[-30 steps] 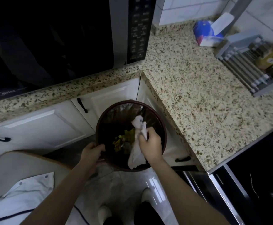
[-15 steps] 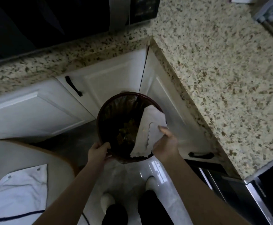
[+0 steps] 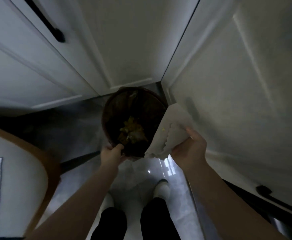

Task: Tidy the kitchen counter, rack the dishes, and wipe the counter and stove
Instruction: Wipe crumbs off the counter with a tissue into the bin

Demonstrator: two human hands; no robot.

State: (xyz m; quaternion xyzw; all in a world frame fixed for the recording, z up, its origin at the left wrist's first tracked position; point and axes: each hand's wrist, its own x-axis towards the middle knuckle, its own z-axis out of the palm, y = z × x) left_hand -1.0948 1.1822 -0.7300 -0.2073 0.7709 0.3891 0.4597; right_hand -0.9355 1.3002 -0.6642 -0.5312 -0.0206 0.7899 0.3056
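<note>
A dark round trash bin (image 3: 114,104) stands low in the corner where the white cabinets meet. Yellow-green food scraps (image 3: 131,131) lie inside it. My left hand (image 3: 111,153) grips the bin's near rim. My right hand (image 3: 188,146) holds a white cloth (image 3: 169,129) spread beside the bin's right rim, and the cloth overlaps that rim. A small yellow speck sits on the cloth.
White cabinet doors (image 3: 237,87) with black handles (image 3: 55,32) close in at the back and right. A rounded white and tan chair back (image 3: 20,161) is at the left. My feet (image 3: 162,187) stand on the glossy pale floor just below the bin.
The view has dropped from the counter down to the cabinet fronts and the floor. The bin now looks lower against the corner. My right hand and the cloth have shifted right of the bin's opening.
</note>
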